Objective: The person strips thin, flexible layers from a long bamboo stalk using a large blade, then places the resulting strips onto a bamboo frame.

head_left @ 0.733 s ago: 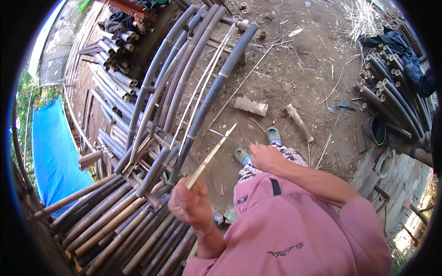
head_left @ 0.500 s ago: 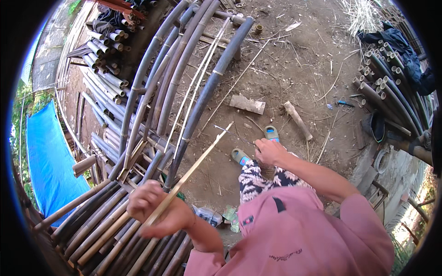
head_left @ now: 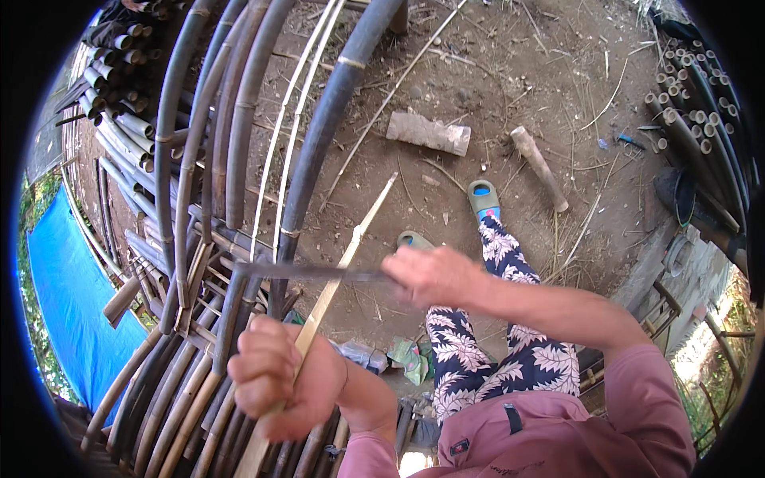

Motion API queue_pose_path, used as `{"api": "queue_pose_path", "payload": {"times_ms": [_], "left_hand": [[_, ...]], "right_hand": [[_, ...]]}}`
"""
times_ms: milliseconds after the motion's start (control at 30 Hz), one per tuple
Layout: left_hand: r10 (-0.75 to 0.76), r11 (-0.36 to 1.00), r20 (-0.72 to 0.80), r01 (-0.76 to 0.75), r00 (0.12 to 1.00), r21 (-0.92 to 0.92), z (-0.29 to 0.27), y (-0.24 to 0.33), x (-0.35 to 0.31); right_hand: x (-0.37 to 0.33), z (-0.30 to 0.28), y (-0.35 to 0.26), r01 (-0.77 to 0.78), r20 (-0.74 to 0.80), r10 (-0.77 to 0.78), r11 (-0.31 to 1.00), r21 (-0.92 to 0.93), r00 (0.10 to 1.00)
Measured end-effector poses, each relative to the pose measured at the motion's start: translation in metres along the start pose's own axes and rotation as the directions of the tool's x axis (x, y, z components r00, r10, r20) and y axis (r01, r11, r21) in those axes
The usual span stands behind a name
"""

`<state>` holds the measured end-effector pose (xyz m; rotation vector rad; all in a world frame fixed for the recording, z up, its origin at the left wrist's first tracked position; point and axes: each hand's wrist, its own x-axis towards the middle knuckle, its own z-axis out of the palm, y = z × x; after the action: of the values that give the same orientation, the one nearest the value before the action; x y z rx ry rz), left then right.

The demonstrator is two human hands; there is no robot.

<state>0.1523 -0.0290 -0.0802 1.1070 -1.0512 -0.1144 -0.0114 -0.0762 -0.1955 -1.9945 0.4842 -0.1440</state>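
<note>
Over the bare dirt, my left hand (head_left: 275, 374) grips a pale bamboo strip (head_left: 343, 263) while my right hand (head_left: 430, 275) clasps a long blade (head_left: 303, 272) laid across it.

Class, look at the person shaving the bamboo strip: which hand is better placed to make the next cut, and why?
Probably the right hand: it grips the long knife, whose blade lies across the bamboo strip. The left hand is closed around the strip's lower end, steadying it.

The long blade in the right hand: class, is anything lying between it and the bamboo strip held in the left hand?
Nothing visible: the long blade in the right hand crosses the bamboo strip directly, above the left hand.
</note>
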Motion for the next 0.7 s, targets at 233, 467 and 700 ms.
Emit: {"api": "queue_pose_path", "payload": {"times_ms": [233, 467, 700], "left_hand": [[-0.018, 0.999, -0.003, 0.017, 1.000, -0.043, 0.001, -0.002, 0.002], [0.005, 1.000, -0.086, -0.006, 0.996, -0.015, 0.004, -0.004, 0.008], [-0.087, 0.967, 0.066, 0.100, 0.994, -0.233, 0.011, -0.039, 0.011]], "right_hand": [[0.013, 0.012, -0.004, -0.165, -0.052, 0.171, 0.981, 0.104, 0.984], [0.011, 0.066, 0.094, -0.547, -0.034, 0.546, 0.834, -0.075, 0.837], [-0.015, 0.064, 0.124, -0.524, -0.139, 0.508, 0.843, -0.122, 0.850]]}}
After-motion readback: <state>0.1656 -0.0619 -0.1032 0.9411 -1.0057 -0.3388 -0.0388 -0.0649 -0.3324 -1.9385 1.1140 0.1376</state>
